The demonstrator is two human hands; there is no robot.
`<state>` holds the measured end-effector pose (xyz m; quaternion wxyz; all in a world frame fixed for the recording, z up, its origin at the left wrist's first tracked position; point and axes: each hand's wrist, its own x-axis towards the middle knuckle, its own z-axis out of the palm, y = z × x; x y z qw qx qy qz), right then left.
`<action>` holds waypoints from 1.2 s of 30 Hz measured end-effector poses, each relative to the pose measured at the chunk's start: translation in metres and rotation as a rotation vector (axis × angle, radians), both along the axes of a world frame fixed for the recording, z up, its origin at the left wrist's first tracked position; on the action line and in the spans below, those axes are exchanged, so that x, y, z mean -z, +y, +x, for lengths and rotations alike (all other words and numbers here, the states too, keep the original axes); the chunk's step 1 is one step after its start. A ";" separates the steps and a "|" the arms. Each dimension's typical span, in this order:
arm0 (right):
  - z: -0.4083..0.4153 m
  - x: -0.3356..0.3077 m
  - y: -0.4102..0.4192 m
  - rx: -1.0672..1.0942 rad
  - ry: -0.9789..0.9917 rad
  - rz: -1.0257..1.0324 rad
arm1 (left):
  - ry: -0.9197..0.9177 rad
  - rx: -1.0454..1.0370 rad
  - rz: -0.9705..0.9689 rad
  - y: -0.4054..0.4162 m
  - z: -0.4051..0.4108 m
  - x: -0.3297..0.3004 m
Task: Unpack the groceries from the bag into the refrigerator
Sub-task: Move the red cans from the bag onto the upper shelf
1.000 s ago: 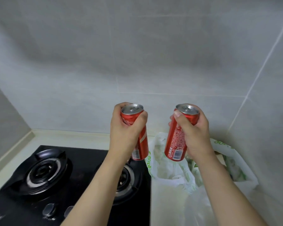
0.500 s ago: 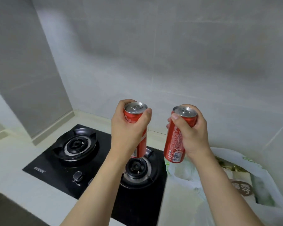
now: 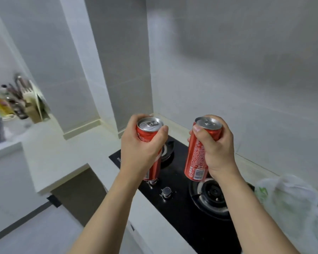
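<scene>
I hold two red soda cans upright above the stove. My left hand (image 3: pixel 141 151) grips the left can (image 3: pixel 148 129), its fingers wrapped round the upper body. My right hand (image 3: pixel 217 151) grips the right can (image 3: pixel 196 160) near its top, label and barcode facing me. The white plastic grocery bag (image 3: pixel 290 198) lies on the counter at the right edge, behind my right forearm. No refrigerator is in view.
A black two-burner gas stove (image 3: pixel 182 208) with knobs sits below the cans in a white counter (image 3: pixel 62 153). A knife block and bottles (image 3: pixel 20 99) stand at the far left. Grey tiled walls and a column rise behind; floor shows at lower left.
The view has swung to the left: the bag slid to the right edge, and the left counter, column and floor came into sight. Both hands keep the cans in the same grip.
</scene>
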<state>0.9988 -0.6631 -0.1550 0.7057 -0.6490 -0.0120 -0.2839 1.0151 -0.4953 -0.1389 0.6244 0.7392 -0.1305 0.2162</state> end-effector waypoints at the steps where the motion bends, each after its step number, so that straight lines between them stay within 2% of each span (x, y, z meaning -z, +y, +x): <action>1: 0.007 -0.001 0.014 -0.030 -0.005 0.002 | 0.001 -0.027 -0.004 0.015 0.002 -0.001; 19: 0.046 -0.013 0.231 -0.481 -0.039 -0.036 | -0.034 -0.459 0.011 0.222 -0.025 0.002; 26: 0.045 -0.011 0.294 -0.691 -0.039 -0.079 | -0.032 -0.632 -0.006 0.271 -0.058 0.004; 36: 0.017 -0.011 0.387 -1.029 -0.069 -0.130 | -0.025 -0.987 0.016 0.325 -0.127 0.007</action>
